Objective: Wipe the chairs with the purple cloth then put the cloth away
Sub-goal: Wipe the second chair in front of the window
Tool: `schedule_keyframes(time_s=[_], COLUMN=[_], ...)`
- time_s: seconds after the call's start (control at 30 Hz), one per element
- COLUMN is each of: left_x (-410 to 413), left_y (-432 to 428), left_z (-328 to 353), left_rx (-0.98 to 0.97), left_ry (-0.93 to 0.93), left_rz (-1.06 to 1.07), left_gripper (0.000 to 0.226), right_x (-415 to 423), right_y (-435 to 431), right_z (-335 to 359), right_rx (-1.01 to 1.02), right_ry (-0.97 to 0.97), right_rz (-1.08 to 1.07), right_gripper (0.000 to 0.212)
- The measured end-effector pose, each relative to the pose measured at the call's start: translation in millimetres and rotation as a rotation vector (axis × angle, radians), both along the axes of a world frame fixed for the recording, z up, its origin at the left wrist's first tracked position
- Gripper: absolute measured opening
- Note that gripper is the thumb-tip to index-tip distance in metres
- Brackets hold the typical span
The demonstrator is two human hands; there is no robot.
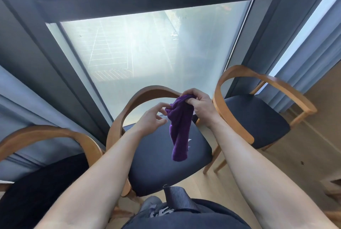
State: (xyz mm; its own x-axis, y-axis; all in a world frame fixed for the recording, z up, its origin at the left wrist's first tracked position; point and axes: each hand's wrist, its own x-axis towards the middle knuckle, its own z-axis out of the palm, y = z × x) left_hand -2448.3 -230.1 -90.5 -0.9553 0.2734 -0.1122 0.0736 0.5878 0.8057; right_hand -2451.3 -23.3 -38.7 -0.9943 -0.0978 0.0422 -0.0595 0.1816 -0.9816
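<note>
The purple cloth (180, 129) hangs bunched and limp above the dark seat of the middle chair (156, 169). My right hand (200, 105) grips its top edge, fingers curled round the fabric, just in front of the chair's curved wooden backrest. My left hand (151, 119) hovers at the cloth's upper left side with loosely bent fingers, fingertips at the fabric or just short of it. A second chair (258, 118) stands to the right and a third chair (42, 182) to the left, both with wooden arms and dark seats.
A tall frosted window (147, 47) with dark frames rises right behind the chairs. Blue-grey curtains (313, 59) hang at both sides. Light wooden floor (295, 155) spreads to the right. My shoes and a dark strap (177, 197) show at the bottom.
</note>
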Motion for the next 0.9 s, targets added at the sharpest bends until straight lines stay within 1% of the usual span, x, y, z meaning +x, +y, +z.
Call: schedule_keyframes(time_s=[0.17, 0.23, 0.3, 0.37, 0.4, 0.43, 0.47, 0.5, 0.57, 0.6, 0.63, 0.7, 0.8, 0.9], left_x=[-5, -8, -9, -9, -9, -10, -13, -16, -23, -27, -29, -31, -32, -31], left_y=[5, 5, 3, 4, 4, 3, 0, -4, -13, -17, -20, -20, -19, -18], left_z=[2, -1, -3, -2, 0, 2, 5, 10, 20, 24, 28, 33, 34, 34], left_rx=[-0.060, -0.139, -0.180, -0.165, -0.150, -0.142, -0.133, -0.123, -0.099, -0.087, -0.078, -0.055, 0.008, 0.067], left_ry=[0.097, 0.096, 0.074, 0.039, 0.032, 0.039, 0.048, 0.050, 0.033, 0.032, 0.035, 0.045, 0.014, 0.030], left_rz=[0.020, 0.014, 0.008, -0.009, -0.016, -0.011, 0.005, 0.030, 0.074, 0.079, 0.078, 0.069, 0.067, 0.117], left_gripper=[0.027, 0.021, 0.024, 0.030, 0.027, 0.020, 0.013, 0.013, 0.020, 0.021, 0.021, 0.021, 0.020, 0.023], right_x=[-1, -2, -3, -3, -5, -6, -10, -14, -21, -22, -23, -23, -24, -27], right_y=[2, 3, 3, 4, 5, 6, 8, 12, 23, 28, 32, 34, 32, 31], right_z=[0, 0, 0, 3, 3, 3, 2, -2, -12, -16, -20, -23, -24, -23], right_rx=[-0.029, -0.036, -0.055, -0.124, -0.143, -0.142, -0.101, -0.010, 0.262, 0.363, 0.414, 0.436, 0.459, 0.473], right_ry=[-0.014, -0.016, -0.023, -0.049, -0.068, -0.083, -0.084, -0.071, -0.040, -0.035, -0.029, -0.016, -0.023, -0.039], right_rz=[0.035, 0.031, 0.032, 0.024, 0.010, -0.007, -0.037, -0.076, -0.145, -0.169, -0.181, -0.173, -0.131, -0.079], right_gripper=[0.029, 0.030, 0.029, 0.026, 0.025, 0.025, 0.026, 0.027, 0.026, 0.024, 0.022, 0.021, 0.021, 0.021])
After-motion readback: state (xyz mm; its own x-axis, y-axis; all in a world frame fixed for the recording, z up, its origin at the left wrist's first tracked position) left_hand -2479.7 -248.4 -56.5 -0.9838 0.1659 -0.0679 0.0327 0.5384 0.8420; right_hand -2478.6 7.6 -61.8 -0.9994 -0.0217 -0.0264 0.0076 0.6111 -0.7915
